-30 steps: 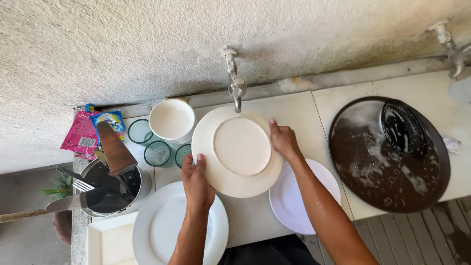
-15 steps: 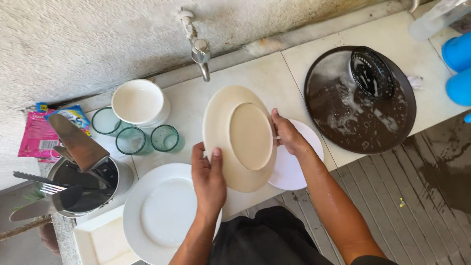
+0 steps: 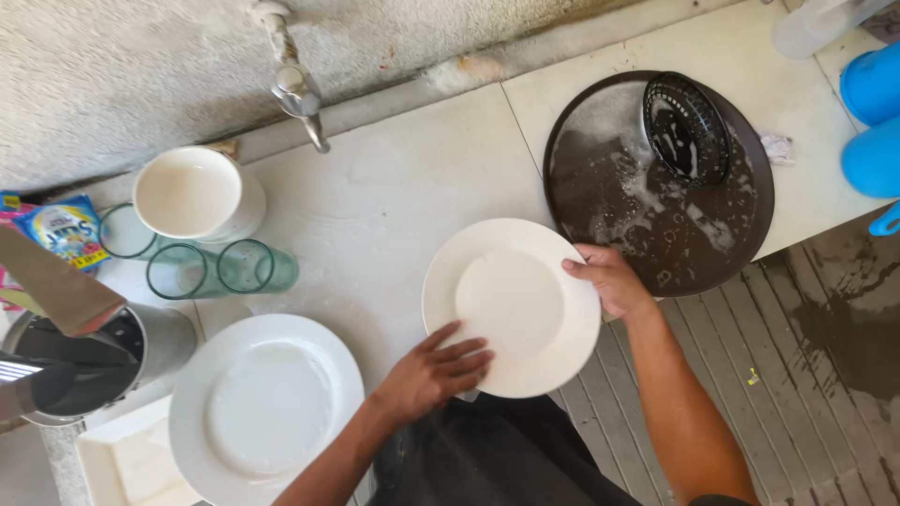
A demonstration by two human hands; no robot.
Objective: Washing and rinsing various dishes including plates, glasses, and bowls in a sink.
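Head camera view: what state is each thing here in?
White plate: held flat by left hand and right hand.
Tap: no water running.
Dark round tray: wet, soapy.
Second plate: lying flat, wet.
Glasses: upright, empty.
Bowl: upright, empty.

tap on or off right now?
Off, as far as visible: no stream falls from the tap spout, and no water runs on the counter below it.
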